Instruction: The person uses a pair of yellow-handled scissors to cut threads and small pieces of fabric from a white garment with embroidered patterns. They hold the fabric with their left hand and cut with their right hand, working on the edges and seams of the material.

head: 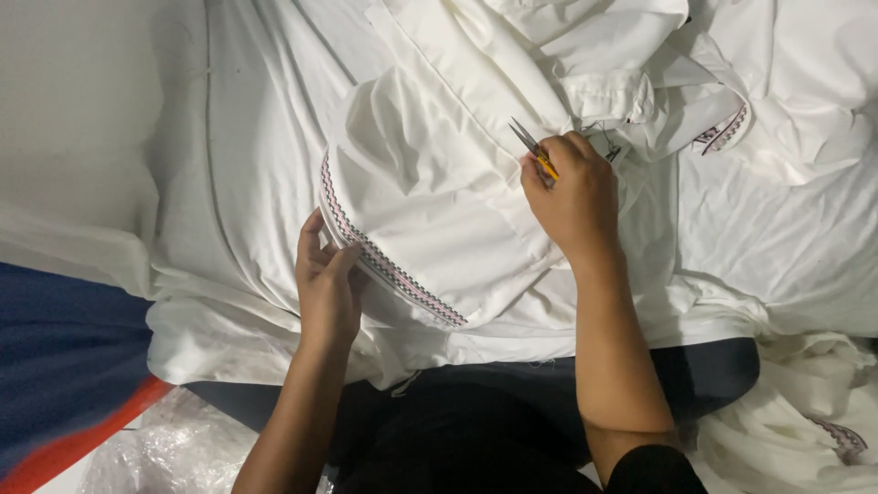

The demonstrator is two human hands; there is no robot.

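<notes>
Near edge: crinkled clear plastic (174, 448) bottom left, blue cloth w/ red-orange edge (64, 366) beside it, dark lap fabric (476, 412) under both forearms; L hand (327, 284) next up, fingers pressed together pinching the embroidered trim (393, 270) of the white garment (439, 183), thumb on top of the band; R hand (572, 197) further out, closed tight round small thread snips (535, 151), yellow grip, blade tips poking up-left and resting on the white fabric nr a fold; piled white cloth (777, 82) furthest.

Risk (my read): snip tips sit right on the cloth, so a slip or loose fabric bunching up could nick it; L fingers are well apart from blades, low risk there.

Count: 2 hands, 1 snips, 3 trim bands visible (main, top right (722, 133), bottom right (837, 434)).
</notes>
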